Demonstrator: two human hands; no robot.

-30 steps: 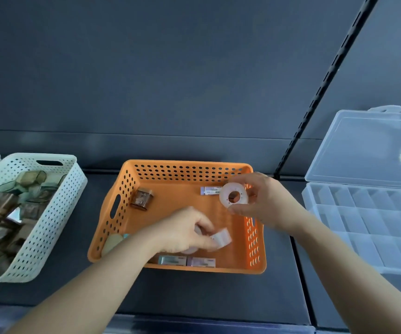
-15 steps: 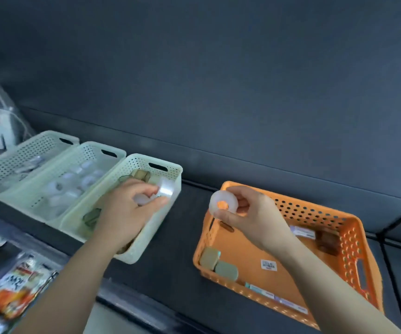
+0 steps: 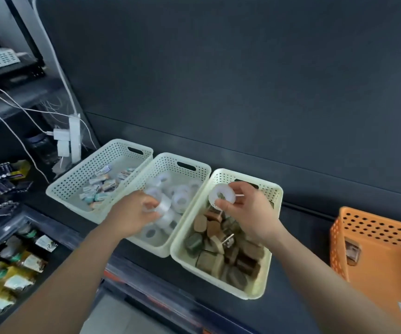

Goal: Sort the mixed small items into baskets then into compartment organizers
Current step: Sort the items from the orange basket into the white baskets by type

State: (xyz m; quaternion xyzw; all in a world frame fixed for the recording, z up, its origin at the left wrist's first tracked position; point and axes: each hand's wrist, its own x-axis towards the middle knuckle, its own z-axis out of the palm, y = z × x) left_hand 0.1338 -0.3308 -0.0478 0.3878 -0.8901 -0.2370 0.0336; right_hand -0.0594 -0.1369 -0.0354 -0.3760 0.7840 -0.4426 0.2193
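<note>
Three pale green baskets stand side by side on the dark shelf. The left basket point(image 3: 74, 179) holds small wrapped packets, the middle basket point(image 3: 168, 160) clear tape rolls, the right basket point(image 3: 270, 189) brown and olive blocks. My left hand point(image 3: 134, 213) hangs low over the middle basket and grips a clear tape roll point(image 3: 164, 204). My right hand point(image 3: 245, 210) is over the right basket near its left wall and pinches a white tape roll point(image 3: 221, 195) upright. The orange basket point(image 3: 373, 227) sits at the far right with a few items inside.
A white power strip point(image 3: 74, 138) with plugs and cables hangs at the back left. Packaged goods point(image 3: 8, 261) fill the lower shelves at the left. The dark back wall rises close behind the baskets. Bare shelf lies between the right green basket and the orange basket.
The view swung left from the orange basket to the green baskets. Both hands carried their tape rolls left; the left hand dropped over the middle basket, the right one followed over the right basket.
</note>
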